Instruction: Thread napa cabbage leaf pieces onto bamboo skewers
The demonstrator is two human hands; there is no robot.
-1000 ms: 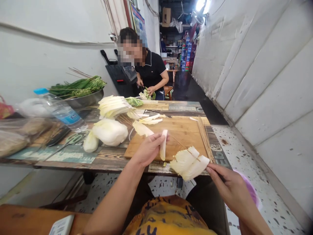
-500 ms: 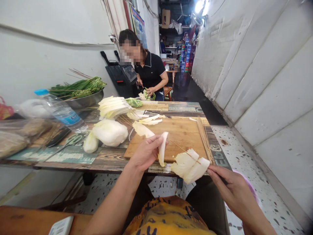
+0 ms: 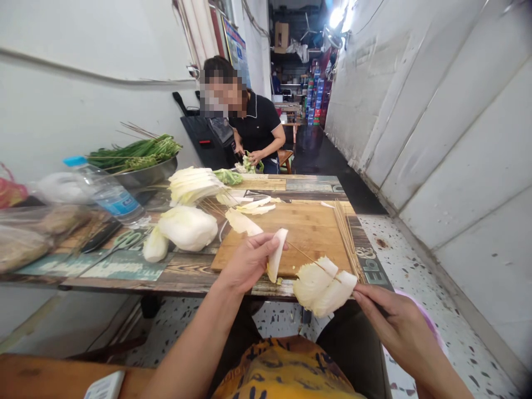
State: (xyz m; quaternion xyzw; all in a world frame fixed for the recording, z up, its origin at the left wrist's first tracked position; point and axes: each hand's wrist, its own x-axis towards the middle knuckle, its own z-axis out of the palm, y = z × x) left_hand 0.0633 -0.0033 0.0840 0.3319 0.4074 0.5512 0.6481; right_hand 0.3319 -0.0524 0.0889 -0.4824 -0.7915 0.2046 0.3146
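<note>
My left hand [image 3: 252, 260] pinches a strip of napa cabbage leaf [image 3: 276, 258] over the near edge of the cutting board [image 3: 316, 228]. A thin bamboo skewer [image 3: 305, 254] runs from beside that strip through a pale cabbage piece [image 3: 322, 286]. At the skewer's other end, my right hand [image 3: 384, 310] is closed with thumb and fingers together beside the threaded piece. Whether the tip touches the strip in my left hand, I cannot tell. Another cabbage leaf [image 3: 244, 221] lies on the board's left corner.
Whole cabbage [image 3: 189, 228], skewered cabbage stack [image 3: 193, 185], scissors [image 3: 128, 239] and a water bottle [image 3: 112, 195] are on the left. A bowl of greens [image 3: 145, 174] stands behind. Loose skewers [image 3: 348, 238] line the board's right side. Across the table, a person [image 3: 257, 124] handles a vegetable.
Almost nothing differs. The whole view has shifted slightly, and both hands keep their hold on the leaf strip and the skewer.
</note>
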